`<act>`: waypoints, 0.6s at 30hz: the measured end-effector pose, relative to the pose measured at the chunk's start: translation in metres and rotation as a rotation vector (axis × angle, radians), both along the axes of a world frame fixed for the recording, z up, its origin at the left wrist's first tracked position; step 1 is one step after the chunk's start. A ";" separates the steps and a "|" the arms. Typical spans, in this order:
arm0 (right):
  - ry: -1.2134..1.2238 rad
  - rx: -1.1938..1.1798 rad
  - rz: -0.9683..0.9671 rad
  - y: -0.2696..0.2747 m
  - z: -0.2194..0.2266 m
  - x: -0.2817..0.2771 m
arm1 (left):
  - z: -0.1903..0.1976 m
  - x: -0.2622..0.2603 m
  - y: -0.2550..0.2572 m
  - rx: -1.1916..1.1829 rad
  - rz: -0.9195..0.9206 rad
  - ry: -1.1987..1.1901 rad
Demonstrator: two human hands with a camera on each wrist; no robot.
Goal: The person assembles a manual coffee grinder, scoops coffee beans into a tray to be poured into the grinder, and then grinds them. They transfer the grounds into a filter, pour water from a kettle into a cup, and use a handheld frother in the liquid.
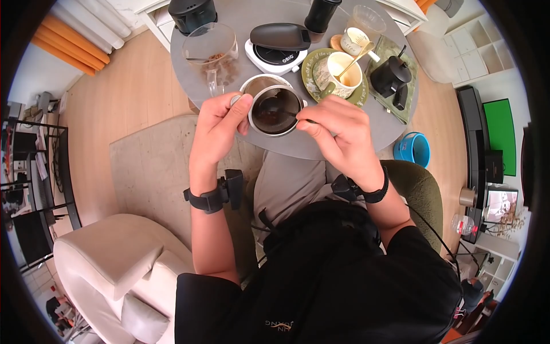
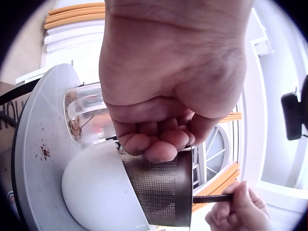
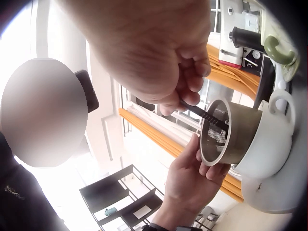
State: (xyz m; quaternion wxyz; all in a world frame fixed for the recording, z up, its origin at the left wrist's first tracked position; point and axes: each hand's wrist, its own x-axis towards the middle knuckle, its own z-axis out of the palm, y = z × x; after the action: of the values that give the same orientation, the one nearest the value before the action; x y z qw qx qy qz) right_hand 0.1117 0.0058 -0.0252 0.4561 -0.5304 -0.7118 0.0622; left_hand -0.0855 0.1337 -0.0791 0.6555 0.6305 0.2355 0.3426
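A cylindrical metal mesh strainer (image 1: 276,127) tilts with its mouth toward the person, its lower end in a white cup (image 2: 96,185). My left hand (image 1: 220,123) grips the strainer's side, thumb at the rim and fingers curled against the mesh in the left wrist view. Between the thumb and fingers of my right hand (image 1: 344,129) is a thin black-handled tool (image 3: 196,110), which reaches into the strainer. Dark residue coats the strainer's inside (image 1: 272,112). Inside the strainer, the tool's working end is partly hidden, so I cannot tell its kind.
Beyond the cup stand a glass mug (image 1: 226,40) with brown bits and a white scale (image 1: 275,60) bearing a black tray (image 1: 279,35). To the right are a green saucer (image 1: 312,80) with a patterned cup (image 1: 344,80) and a black pot (image 1: 391,74). Brown crumbs (image 2: 45,152) dot the table.
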 end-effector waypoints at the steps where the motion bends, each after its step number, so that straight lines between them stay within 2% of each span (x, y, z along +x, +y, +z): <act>1: 0.001 0.001 -0.001 0.001 -0.001 0.001 | 0.001 0.000 0.000 0.000 -0.003 -0.003; 7: -0.023 -0.033 0.000 0.008 -0.014 -0.010 | 0.002 0.000 -0.001 -0.007 -0.001 0.004; 9: 0.011 -0.045 0.046 0.007 -0.012 -0.014 | 0.003 0.001 -0.001 -0.007 -0.003 0.003; 13: 0.085 -0.031 0.024 0.003 -0.005 -0.006 | 0.003 0.000 -0.001 0.009 0.001 -0.008; 15: 0.047 -0.014 -0.051 0.002 -0.004 -0.002 | 0.002 0.000 -0.001 0.003 0.002 -0.001; 18: -0.046 0.008 -0.064 0.006 -0.009 -0.006 | 0.001 0.000 0.000 0.000 -0.001 0.004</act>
State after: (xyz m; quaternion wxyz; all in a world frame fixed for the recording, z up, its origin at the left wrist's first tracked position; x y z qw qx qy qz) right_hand 0.1055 0.0118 -0.0342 0.4434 -0.5524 -0.7051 0.0323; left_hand -0.0851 0.1336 -0.0777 0.6552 0.6313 0.2365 0.3410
